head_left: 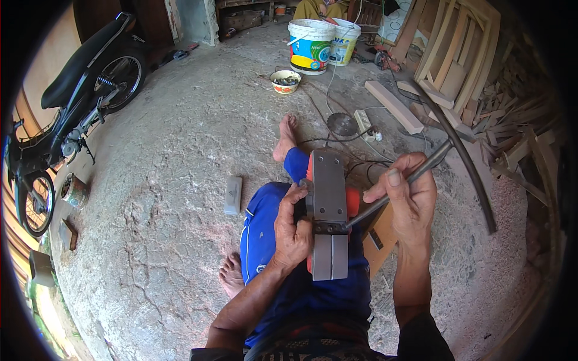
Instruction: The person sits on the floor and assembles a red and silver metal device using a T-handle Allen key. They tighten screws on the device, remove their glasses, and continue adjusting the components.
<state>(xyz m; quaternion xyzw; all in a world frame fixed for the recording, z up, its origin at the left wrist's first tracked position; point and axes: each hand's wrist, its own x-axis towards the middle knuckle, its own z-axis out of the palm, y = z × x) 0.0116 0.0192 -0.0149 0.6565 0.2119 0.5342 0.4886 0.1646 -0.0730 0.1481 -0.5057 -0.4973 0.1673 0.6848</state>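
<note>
An electric hand planer [329, 186] lies upside down across my lap, its flat grey metal sole facing up and parts of its red body showing at the sides. My left hand [293, 234] is closed on the planer's left side, near the cutter slot [330, 228]. In my right hand [410, 198] the fingers pinch the shaft of a long T-handle wrench [430, 161]. The wrench slants down to the left, its tip at the right end of the slot. Its long dark crossbar reaches far out to the right. Whether the tip sits in a bolt is too small to tell.
Ahead stand two paint buckets [310, 47] and a bowl [285, 82]. A power strip [365, 124] with cables and a round dark disc [342, 124] lie before me. Timber [394, 107] and scrap wood fill the right. A motorbike [78, 102] stands left; a grey case [233, 195] lies nearby.
</note>
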